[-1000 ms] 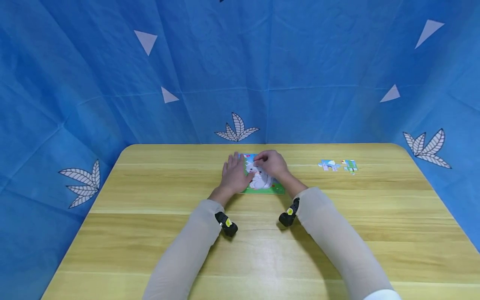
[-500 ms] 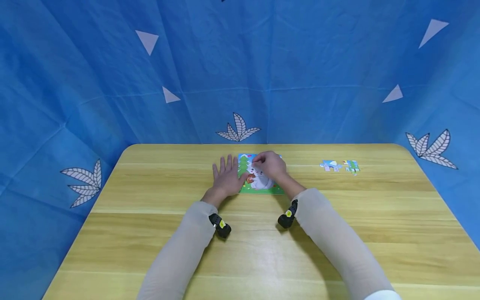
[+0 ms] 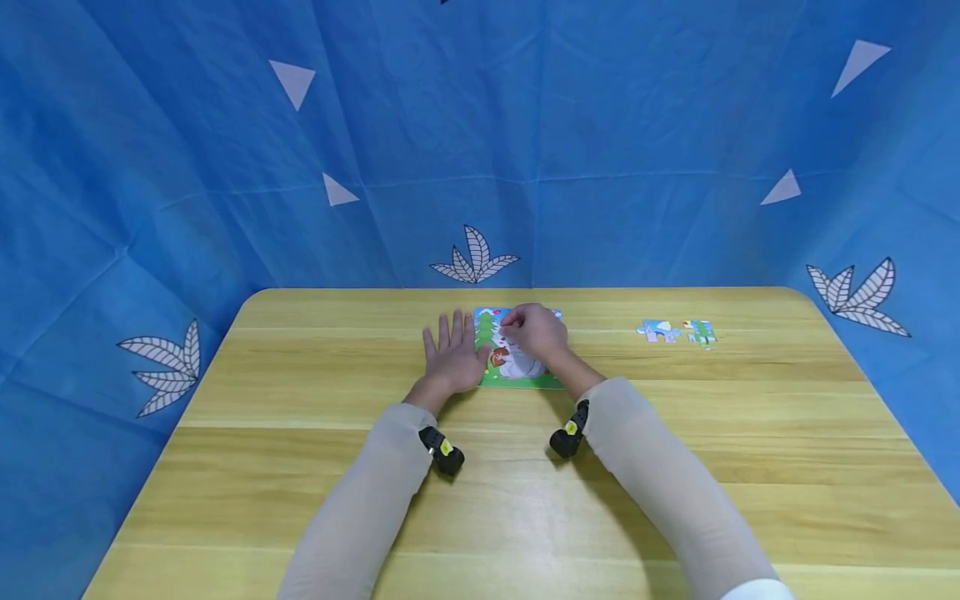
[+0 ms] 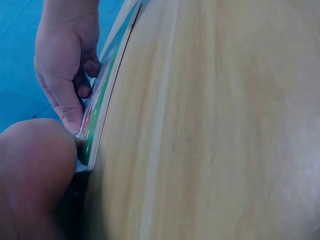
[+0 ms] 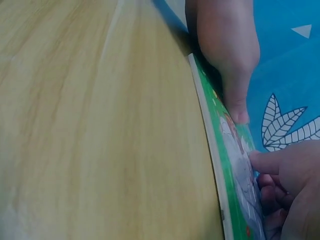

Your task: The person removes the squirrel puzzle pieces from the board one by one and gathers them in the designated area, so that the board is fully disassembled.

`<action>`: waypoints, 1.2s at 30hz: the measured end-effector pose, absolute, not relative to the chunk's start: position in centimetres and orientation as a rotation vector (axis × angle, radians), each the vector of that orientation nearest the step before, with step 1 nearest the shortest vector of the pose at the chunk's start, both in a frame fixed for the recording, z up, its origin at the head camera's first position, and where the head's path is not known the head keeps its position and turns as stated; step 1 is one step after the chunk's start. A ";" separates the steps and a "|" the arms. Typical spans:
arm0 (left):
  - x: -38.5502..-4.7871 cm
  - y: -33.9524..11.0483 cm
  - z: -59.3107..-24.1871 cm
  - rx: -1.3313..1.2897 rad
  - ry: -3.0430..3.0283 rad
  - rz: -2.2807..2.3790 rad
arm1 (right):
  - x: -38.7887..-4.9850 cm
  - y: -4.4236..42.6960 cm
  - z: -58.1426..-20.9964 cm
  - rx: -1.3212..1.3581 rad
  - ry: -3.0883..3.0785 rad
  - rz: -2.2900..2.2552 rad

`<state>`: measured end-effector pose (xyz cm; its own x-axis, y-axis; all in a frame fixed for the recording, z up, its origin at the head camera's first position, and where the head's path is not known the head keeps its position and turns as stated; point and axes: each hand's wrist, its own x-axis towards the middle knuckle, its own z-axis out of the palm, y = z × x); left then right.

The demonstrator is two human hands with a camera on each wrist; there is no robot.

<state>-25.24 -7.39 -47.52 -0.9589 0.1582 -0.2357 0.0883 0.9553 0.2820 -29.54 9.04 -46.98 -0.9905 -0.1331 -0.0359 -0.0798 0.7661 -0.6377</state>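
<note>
A flat, rectangular jigsaw puzzle [image 3: 522, 367] shows a white animal and a green tree above a green lower border. The left hand's [image 3: 453, 363] thumb touches its left side; the right hand's [image 3: 538, 332] curled fingers touch its face. Loose jigsaw pieces [image 3: 702, 332] lie to its right.

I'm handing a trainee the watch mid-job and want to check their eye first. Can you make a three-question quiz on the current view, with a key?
1. On which side of the puzzle do the loose pieces lie in the head view?
2. True or false: the left hand has its fingers spread.
3. What colour is the printed ground along the puzzle's near edge?
A) Purple
B) Green
C) Black

Key:
1. On the right, on the table.
2. True; the head view shows gaps between the fingers.
3. B, green; both wrist views show it too.
</note>
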 end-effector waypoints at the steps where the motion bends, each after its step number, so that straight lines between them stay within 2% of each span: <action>1: -25.2 -7.4 -47.5 0.181 2.852 0.396 | -29.5 9.0 -46.9 -0.169 2.876 -1.029; 17: -26.2 -7.1 -49.2 0.142 2.842 0.366 | -29.4 8.9 -46.9 -0.156 2.870 -1.000; 36: -26.1 -7.0 -48.7 0.120 2.823 0.359 | -29.5 8.8 -47.4 -0.182 2.887 -0.987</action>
